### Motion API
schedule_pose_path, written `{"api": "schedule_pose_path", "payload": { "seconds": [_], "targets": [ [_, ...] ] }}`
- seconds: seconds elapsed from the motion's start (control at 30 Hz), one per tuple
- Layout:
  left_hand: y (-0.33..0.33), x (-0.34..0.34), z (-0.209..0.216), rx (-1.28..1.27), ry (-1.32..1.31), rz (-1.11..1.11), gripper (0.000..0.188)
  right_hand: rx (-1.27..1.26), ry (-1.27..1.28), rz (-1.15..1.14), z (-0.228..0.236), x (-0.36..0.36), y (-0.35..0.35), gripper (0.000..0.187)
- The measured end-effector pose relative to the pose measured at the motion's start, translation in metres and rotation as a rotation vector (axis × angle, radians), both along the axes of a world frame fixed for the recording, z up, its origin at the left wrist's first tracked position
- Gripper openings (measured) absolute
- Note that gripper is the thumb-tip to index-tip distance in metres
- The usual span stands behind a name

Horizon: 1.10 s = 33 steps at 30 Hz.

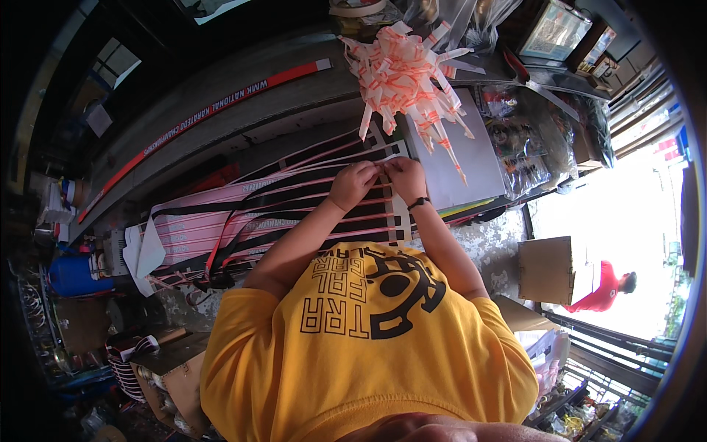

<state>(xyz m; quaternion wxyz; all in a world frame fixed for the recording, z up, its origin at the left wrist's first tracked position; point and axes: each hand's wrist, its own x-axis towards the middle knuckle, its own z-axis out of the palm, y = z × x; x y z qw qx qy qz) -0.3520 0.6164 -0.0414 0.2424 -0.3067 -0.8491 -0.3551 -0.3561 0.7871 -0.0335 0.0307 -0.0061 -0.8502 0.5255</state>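
Observation:
My left hand point(355, 186) and my right hand point(406, 180) meet over the right end of a row of long ribbon strips point(280, 219). The thumbs and forefingers of both are pinched together, almost touching. A bit of something pale shows at the fingertips, too small to make out. The strips are black, pink and red, some with print, and run side by side to a pale band with dark squares point(398, 214). Some black ribbons lie loose across them. A white sheet point(149, 247) curls up at the left end. My right wrist wears a dark band.
Beyond my hands sits a heap of crumpled white and orange strips point(405, 77). A red printed strap point(199, 121) stretches along the dark bench at the back left. Scissors point(545, 96) lie back right, near plastic bags point(515, 147). A person in red point(600, 287) is outside, right.

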Motion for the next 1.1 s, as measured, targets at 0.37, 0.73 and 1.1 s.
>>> {"api": "schedule_pose_path", "payload": {
  "seconds": [0.37,0.73,1.1],
  "targets": [
    [0.024,0.016,-0.005,0.429,-0.503,0.241,0.014,-0.038,0.066,-0.003,0.0,0.004,-0.005,0.015],
    [0.032,0.02,-0.018,1.127,-0.946,0.199,0.019,0.176,0.227,0.047,0.006,0.01,-0.014,0.015],
    [0.036,0.022,-0.024,1.054,-0.924,0.23,0.019,0.09,0.068,0.015,0.012,0.009,-0.014,0.011]
  ]
}}
